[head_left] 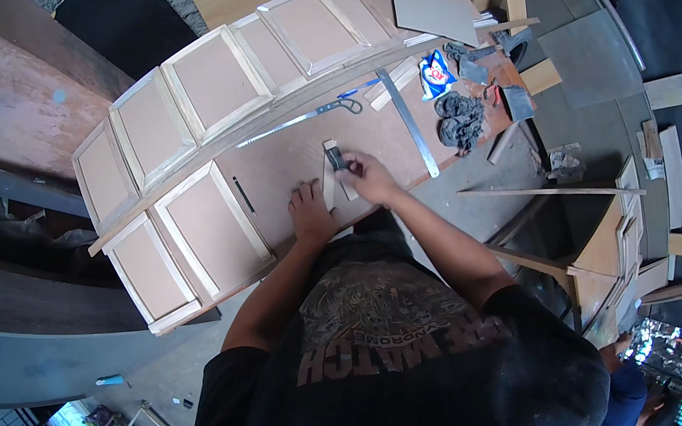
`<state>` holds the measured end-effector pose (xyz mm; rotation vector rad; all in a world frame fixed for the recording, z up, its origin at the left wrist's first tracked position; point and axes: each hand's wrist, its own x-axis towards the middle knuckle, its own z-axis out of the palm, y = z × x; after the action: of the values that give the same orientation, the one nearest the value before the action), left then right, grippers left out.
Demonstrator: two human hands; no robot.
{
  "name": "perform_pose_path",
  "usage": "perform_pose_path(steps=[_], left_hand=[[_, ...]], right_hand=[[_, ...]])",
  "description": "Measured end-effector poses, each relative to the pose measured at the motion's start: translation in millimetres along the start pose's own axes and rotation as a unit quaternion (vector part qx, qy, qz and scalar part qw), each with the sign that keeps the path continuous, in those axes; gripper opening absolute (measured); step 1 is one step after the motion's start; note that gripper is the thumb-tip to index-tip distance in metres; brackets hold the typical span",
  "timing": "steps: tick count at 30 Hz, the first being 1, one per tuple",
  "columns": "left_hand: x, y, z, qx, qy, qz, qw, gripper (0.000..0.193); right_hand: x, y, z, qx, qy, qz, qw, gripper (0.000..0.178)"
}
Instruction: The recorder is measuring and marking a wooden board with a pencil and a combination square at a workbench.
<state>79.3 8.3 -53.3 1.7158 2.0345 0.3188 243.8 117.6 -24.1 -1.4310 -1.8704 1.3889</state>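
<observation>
My right hand [370, 179] is closed around a small dark block-like tool [336, 157], whose exact kind I cannot make out. The tool lies against a short pale wood strip [330, 145] on the brown work board [278, 152]. Beside it, my left hand [310, 211] rests on the board with its fingers spread, near another pale wood strip [327, 181]. A handsaw [291, 121] with a dark looped handle lies just beyond my hands. To their right is a long steel ruler [408, 122]. A thin black stick-like item [244, 194] lies left of my left hand.
Framed wooden panels [213, 81] line the far and left sides of the table. At the right end are a blue-and-white packet [436, 75], a dark crumpled bundle [460, 121] and red-handled pliers [492, 93]. Wood offcuts [620, 258] lean at right. Another person [626, 391] shows lower right.
</observation>
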Motion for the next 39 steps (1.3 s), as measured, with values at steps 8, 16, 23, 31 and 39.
perform_pose_path(steps=[8, 16, 23, 31, 39], left_hand=[[27, -19, 9, -0.096, -0.038, 0.000, 0.995, 0.066], [43, -32, 16, -0.286, -0.016, 0.042, 0.957, 0.050], [53, -7, -44, -0.860, -0.110, -0.182, 0.464, 0.064], [51, 59, -118, -0.935, -0.152, -0.077, 0.311, 0.096], [20, 120, -157, -0.736, -0.257, 0.183, 0.600, 0.096]], right_hand=[[-23, 29, 0, -0.264, -0.017, -0.094, 0.960, 0.066], [-42, 33, -13, -0.234, -0.012, -0.059, 0.970, 0.074], [-32, 40, -12, -0.187, 0.000, 0.010, 0.982, 0.058], [-48, -113, -12, -0.087, 0.180, -0.273, 0.941, 0.052], [40, -29, -73, 0.186, 0.111, -0.039, 0.975, 0.088]])
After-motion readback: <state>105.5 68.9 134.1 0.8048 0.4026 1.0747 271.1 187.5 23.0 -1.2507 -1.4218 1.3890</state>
